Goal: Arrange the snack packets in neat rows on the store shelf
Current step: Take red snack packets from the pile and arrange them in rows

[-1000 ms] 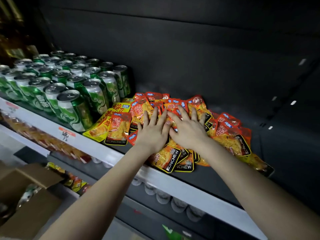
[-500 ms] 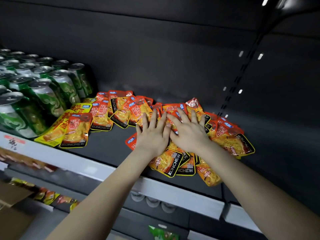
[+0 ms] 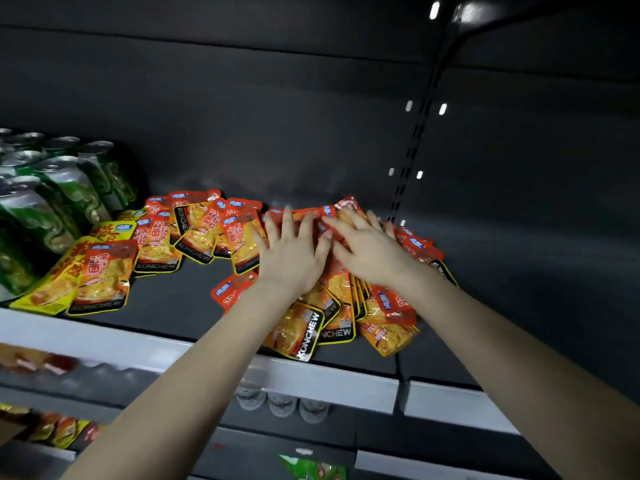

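Both bare hands palm-down on a loose heap of orange-red KONCHEW snack packets [image 3: 313, 327] on the dark store shelf [image 3: 166, 303]. On the middle of the heap, the left hand [image 3: 292, 254], flat, fingers straight and fanned apart, pressing down. Just beside it, the right hand [image 3: 369, 252], also flat with fingers spread, index finger angled toward the left hand's fingertips, the two thumbs close together. Neither hand curled round or pinching a packet. Heap somewhat right of the shelf's middle, packets overlapping at all angles, several fanned toward the white front rail [image 3: 138, 344], one black KONCHEW band right at the shelf's front edge. More of the same packets [image 3: 194, 233] strewn leftward along the back of the shelf, unaligned, with bare shelf in front of them. At the far left front, yellow packets [image 3: 59, 278], one partly under an orange packet, just beside green drink cans [image 3: 65, 195] standing upright at the shelf's left end. Right of the heap, a slotted upright [image 3: 412, 161] in the dark back panel. Below, blurred, bottle caps [image 3: 280, 405] on a lower shelf
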